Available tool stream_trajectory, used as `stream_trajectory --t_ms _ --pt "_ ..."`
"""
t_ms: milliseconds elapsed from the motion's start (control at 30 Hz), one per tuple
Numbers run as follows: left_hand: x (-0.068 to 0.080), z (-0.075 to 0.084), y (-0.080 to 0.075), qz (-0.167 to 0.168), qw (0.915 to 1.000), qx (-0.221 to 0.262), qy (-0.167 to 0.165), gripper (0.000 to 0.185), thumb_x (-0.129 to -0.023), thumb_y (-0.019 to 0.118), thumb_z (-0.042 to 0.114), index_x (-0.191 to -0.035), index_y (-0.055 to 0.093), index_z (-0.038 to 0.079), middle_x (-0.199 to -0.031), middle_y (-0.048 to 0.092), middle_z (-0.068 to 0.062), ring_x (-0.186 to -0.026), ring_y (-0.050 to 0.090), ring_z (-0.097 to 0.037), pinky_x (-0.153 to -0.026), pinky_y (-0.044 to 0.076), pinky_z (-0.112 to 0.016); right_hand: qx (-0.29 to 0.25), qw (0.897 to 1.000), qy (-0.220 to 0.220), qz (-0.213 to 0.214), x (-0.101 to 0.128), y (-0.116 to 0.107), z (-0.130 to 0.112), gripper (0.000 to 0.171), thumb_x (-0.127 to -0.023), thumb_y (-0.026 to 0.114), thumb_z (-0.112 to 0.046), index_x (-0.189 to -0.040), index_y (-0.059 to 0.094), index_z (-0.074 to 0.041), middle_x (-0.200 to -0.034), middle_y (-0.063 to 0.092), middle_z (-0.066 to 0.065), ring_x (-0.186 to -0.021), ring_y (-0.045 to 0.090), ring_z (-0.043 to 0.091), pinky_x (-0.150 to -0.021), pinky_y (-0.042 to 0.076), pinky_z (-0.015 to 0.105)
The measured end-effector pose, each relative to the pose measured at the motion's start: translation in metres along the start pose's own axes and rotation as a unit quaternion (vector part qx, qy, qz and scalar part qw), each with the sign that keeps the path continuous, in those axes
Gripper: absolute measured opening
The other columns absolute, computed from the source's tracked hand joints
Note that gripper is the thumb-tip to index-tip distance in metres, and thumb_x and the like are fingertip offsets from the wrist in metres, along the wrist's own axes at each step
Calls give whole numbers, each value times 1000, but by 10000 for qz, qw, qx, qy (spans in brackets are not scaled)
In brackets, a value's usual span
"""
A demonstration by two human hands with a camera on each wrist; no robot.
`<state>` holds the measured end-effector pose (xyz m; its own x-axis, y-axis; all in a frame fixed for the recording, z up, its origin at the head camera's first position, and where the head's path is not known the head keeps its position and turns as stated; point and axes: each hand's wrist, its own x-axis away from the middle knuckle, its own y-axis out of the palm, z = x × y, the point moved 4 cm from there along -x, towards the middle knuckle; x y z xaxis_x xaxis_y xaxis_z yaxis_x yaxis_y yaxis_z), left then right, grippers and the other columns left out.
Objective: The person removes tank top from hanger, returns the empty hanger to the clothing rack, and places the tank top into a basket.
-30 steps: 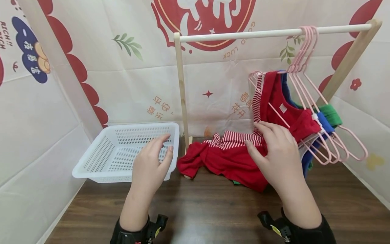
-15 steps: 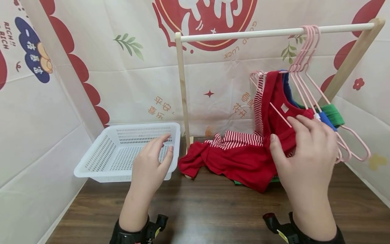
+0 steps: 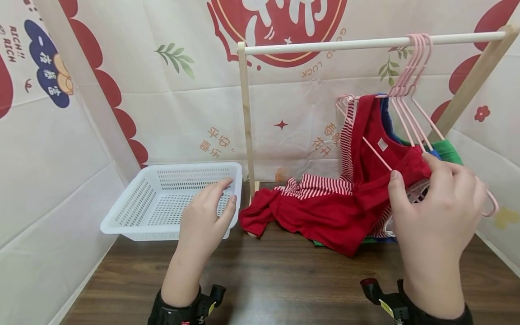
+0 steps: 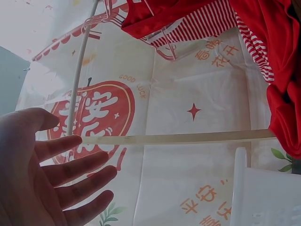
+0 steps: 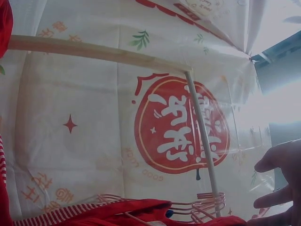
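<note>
My right hand [image 3: 440, 203] is at the right shoulder of a red garment [image 3: 371, 167], its thumb and index finger apart and fingers loosely bent. This garment has red-and-white striped parts and hangs on a pink hanger [image 3: 378, 153]; its lower part spreads over the table to the left. Blue and green clothes [image 3: 448, 151] show behind it, on further pink hangers whose hooks [image 3: 418, 49] bunch together on the rod. My left hand [image 3: 205, 216] hovers over the right side of a white basket [image 3: 140, 180]. Its fingers are spread and empty in the left wrist view.
A white rod [image 3: 325, 46] runs across a wooden rack, with a post [image 3: 245, 113] at the left and another [image 3: 473, 81] at the right. The dark wooden table [image 3: 284, 280] lies below, and a printed white cloth [image 3: 195, 126] stands as a wall behind.
My right hand has moved right along the red garment from its middle to its right shoulder. The left hand has stayed over the basket, and the view has shifted slightly.
</note>
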<state>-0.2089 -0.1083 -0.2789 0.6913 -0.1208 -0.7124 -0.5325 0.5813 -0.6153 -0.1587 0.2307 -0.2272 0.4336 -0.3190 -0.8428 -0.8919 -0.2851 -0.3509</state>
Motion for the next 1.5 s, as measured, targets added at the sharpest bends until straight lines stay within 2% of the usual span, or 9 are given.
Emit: stream_trajectory --t_ms 133,367,533,700,867,1067,1167,1433,1500 --pt "0 -1 -2 -45 10000 7 -66 37 -94 61 26 -128 63 12 -122 66 -7 -106 63 -23 -86 53 -43 -72 9994 232 -229 -1 3 2 59 -86 65 -29 -135 53 2 -124 51 30 -120 44 43 -96 33 59" --pt "0 -2 -4 3 10000 -14 -92 36 -94 60 26 -127 63 11 -121 66 -7 -99 65 -22 -82 54 -42 -84 9976 499 -476 -3 8 7 56 -88 66 -25 -135 53 4 -119 51 29 -107 50 41 -75 36 46" --pt "0 -3 -3 -17 10000 -47 -81 36 -95 60 27 -127 64 12 -119 67 -7 -97 66 -21 -80 54 -41 3 9962 641 -596 -3 11 10 56 -90 66 -23 -137 51 4 -116 49 29 -104 49 39 -71 37 38" --pt "-1 -4 -3 -54 9999 -56 -104 36 -95 61 28 -127 64 12 -118 68 -6 -95 66 -21 -78 55 -41 209 9946 545 -863 -4 15 13 54 -91 64 -21 -135 51 7 -111 51 32 -101 49 43 -69 40 45" --pt "-1 -5 -4 -89 9998 -84 -133 37 -95 60 29 -128 63 13 -117 68 -5 -95 67 -21 -76 55 -41 350 9911 436 -1210 -3 19 14 47 -93 61 -20 -127 56 12 -105 51 31 -100 47 45 -69 33 51" --pt "-1 -6 -3 -119 9998 -130 -138 37 -95 60 29 -128 63 13 -117 68 -5 -94 67 -21 -74 55 -40 88 9932 473 -1057 -2 22 14 39 -96 59 -14 -120 58 16 -115 45 31 -112 44 43 -74 38 53" --pt "-1 -6 -3 -137 9998 -108 -140 37 -95 60 29 -128 63 12 -117 68 -6 -94 67 -21 -75 55 -40 59 9935 499 -1022 -2 23 13 37 -97 56 -13 -117 58 18 -116 46 32 -114 44 46 -80 38 59" --pt "-1 -6 -4 -144 9997 -109 -133 38 -94 61 29 -128 63 12 -117 68 -6 -96 67 -21 -77 55 -41 234 9926 294 -1156 -3 30 13 37 -98 55 -13 -116 56 18 -106 57 37 -99 51 54 -86 38 61" --pt "-1 -6 -4 -135 9998 -119 -123 37 -94 61 29 -128 63 12 -117 68 -6 -96 67 -21 -77 55 -41 299 9920 309 -1190 -3 31 13 37 -98 55 -14 -119 56 17 -102 60 38 -88 54 54 -78 42 57"
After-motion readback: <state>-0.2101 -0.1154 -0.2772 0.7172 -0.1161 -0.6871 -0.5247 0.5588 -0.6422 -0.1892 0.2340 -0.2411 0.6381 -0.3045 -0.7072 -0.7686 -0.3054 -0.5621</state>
